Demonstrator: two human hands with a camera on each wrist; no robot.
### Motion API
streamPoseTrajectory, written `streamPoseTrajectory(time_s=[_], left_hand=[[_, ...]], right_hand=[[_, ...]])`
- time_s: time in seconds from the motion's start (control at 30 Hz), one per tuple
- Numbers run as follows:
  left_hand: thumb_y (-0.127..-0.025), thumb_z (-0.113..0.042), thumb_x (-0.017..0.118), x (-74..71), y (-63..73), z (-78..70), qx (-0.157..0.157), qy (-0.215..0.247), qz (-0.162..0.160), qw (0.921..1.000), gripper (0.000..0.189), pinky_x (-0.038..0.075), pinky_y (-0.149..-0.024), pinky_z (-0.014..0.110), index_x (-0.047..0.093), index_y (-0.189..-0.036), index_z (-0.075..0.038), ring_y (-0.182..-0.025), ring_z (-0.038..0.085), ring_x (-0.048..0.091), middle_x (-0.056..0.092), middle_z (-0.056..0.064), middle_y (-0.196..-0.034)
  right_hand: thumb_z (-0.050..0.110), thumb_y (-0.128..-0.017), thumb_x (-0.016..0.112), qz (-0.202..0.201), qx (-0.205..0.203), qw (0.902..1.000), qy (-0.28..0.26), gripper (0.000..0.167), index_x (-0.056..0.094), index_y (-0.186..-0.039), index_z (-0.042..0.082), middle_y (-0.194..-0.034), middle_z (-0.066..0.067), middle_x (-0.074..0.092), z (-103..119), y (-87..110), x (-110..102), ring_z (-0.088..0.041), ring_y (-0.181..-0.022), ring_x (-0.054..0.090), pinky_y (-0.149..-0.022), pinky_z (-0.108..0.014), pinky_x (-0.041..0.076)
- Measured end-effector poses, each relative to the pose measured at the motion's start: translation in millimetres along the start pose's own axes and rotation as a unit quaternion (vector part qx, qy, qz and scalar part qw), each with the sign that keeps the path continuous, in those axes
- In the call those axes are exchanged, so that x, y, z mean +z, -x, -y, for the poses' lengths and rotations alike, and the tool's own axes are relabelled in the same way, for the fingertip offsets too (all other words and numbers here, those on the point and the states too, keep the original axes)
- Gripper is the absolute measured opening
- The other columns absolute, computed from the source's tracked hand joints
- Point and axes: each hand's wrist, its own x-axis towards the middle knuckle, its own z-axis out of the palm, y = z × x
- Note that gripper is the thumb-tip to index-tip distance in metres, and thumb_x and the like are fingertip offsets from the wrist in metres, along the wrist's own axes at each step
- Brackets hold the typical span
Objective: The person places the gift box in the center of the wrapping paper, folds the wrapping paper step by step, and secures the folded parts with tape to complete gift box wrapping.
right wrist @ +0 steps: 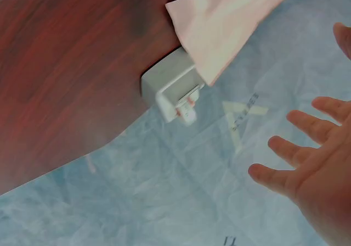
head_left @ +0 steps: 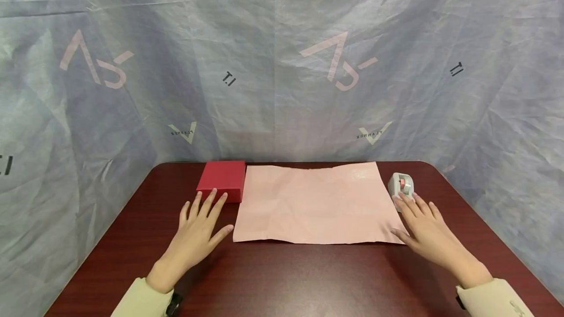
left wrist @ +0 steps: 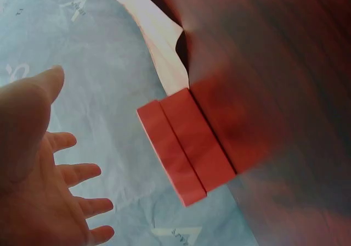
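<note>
A red lidded box [head_left: 222, 176] sits at the back left of the table, also seen in the left wrist view as a red box [left wrist: 184, 147]. Beside it, a pink sheet of paper [head_left: 313, 204] lies flat with slightly wavy edges. To the sheet's right stands a white tape dispenser [head_left: 402, 185], its lower part hidden behind fingers; the right wrist view shows the same dispenser [right wrist: 170, 84]. My left hand [head_left: 194, 234] hovers with spread fingers in front of the box, holding nothing. Fingers apart, my right hand [head_left: 429, 234] hovers near the dispenser and the sheet's right edge, also holding nothing.
The dark red-brown wooden table [head_left: 291, 278] has rounded back corners. A grey-blue printed cloth [head_left: 273, 62] hangs behind it and along both sides. Light sleeves [head_left: 143, 300] cover the forearms, with a dark band at each wrist.
</note>
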Motion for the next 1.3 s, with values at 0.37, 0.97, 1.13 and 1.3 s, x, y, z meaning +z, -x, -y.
streamPoseTrajectory(time_s=[0.37,0.97,1.13,1.3], left_hand=[[-0.082,-0.042,0.063,14.2,-14.9,-20.1,0.058,-0.021,0.003,0.9981,0.064,0.031,-0.096,0.058,0.043,-0.136,-0.014,-0.123,0.042,0.041,0.044,0.015,-0.137],[-0.08,-0.034,0.068,48.0,-21.9,-38.9,0.172,-0.04,0.037,0.9836,0.046,0.043,-0.086,0.046,0.055,-0.12,-0.013,-0.109,0.028,0.053,0.057,0.009,-0.119],[-0.079,-0.031,0.069,53.2,-24.7,-40.7,0.183,-0.058,0.028,0.981,0.042,0.043,-0.084,0.042,0.056,-0.116,-0.016,-0.104,0.024,0.055,0.059,0.004,-0.113],[-0.078,-0.029,0.071,54.8,-26.1,-42.9,0.191,-0.08,0.021,0.9781,0.037,0.044,-0.081,0.039,0.056,-0.11,-0.019,-0.093,0.021,0.059,0.06,-0.001,-0.105]], right_hand=[[0.023,-0.067,0.076,-0.034,-0.076,0.9962,0.026,0.067,0.051,-0.125,0.0,-0.123,-0.017,0.055,10.6,-17.5,17.0,-0.035,-0.11,0.05,-0.087,-0.054,0.036],[0.022,-0.064,0.079,0.051,-0.094,0.9939,0.028,0.048,0.064,-0.106,0.004,-0.105,-0.011,0.063,22.1,-13.3,39.9,-0.03,-0.099,0.058,-0.088,-0.054,0.04],[0.021,-0.062,0.08,0.052,-0.11,0.9919,0.035,0.041,0.064,-0.097,0.008,-0.097,-0.007,0.064,21.1,-12.4,46.5,-0.027,-0.091,0.059,-0.084,-0.051,0.043],[0.02,-0.061,0.08,0.04,-0.121,0.9908,0.046,0.036,0.063,-0.092,0.011,-0.09,-0.001,0.063,22.1,-12.0,48.9,-0.023,-0.084,0.059,-0.08,-0.045,0.045]])
